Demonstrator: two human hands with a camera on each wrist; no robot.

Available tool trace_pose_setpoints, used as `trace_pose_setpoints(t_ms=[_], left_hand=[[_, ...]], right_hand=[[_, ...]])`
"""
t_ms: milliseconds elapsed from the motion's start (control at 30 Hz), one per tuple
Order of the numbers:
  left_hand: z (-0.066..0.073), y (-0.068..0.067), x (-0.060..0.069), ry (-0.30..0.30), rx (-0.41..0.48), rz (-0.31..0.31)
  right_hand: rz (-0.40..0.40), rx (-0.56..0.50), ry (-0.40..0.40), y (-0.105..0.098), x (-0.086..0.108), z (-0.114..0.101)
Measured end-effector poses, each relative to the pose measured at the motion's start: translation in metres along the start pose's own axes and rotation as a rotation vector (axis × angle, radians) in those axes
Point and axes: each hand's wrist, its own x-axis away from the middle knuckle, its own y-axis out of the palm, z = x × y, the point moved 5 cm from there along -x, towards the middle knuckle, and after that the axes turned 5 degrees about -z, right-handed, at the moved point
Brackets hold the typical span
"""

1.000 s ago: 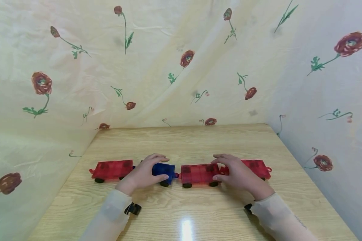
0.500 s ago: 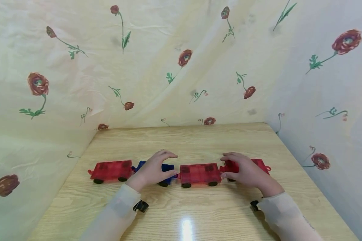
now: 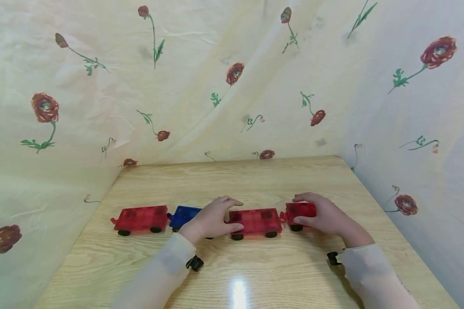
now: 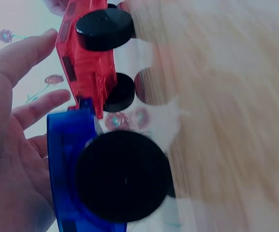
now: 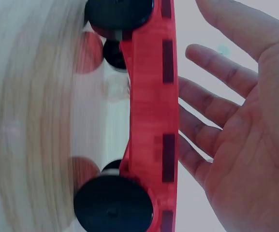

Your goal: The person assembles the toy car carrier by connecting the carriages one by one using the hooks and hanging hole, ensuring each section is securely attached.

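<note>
Fingers (image 4: 42,107) of the left hand (image 3: 212,219): spread, thumb held apart, arched over the joint (image 4: 85,103) between the blue wagon (image 3: 182,215) and the middle red wagon (image 3: 257,219). Fingers of the right hand (image 3: 328,217): likewise parted from the thumb, reached about the right-hand red wagon (image 3: 298,210); pinched nothing discernible. Contact at either hand: could not be told. Next outward, left-end red wagon (image 3: 145,216): stood beyond the blue wagon, apart from both hands. As a row of four: ran crosswise along the worktop (image 3: 270,270), upright on black wheels (image 3: 237,237). Farthest out, floral sheet (image 3: 201,90): hung behind and at both sides. Risks, by judgement: could have buckled at the right coupling (image 3: 282,217) if pushed unevenly; could have parted if drawn by one wagon alone, with hook engagement too small to verify; could have tipped if caught sideways by a thumb.
</note>
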Motion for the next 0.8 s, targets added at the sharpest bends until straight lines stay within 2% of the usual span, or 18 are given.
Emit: trace_pose_setpoints(t_ms=[367,633,800], left_hand=[[0.019,0.012,-0.016,-0.026,-0.058,-0.046],[0.037,0.019,-0.022,-0.018,-0.095,-0.056],[0.049,0.024,-0.028,-0.001,-0.151,-0.048]], right_hand=[[-0.040,0.016,-0.021,-0.003,0.002,0.005],[-0.067,0.019,-0.018,-0.001,0.002,0.006],[-0.089,-0.005,-0.016,0.000,0.003,0.007]])
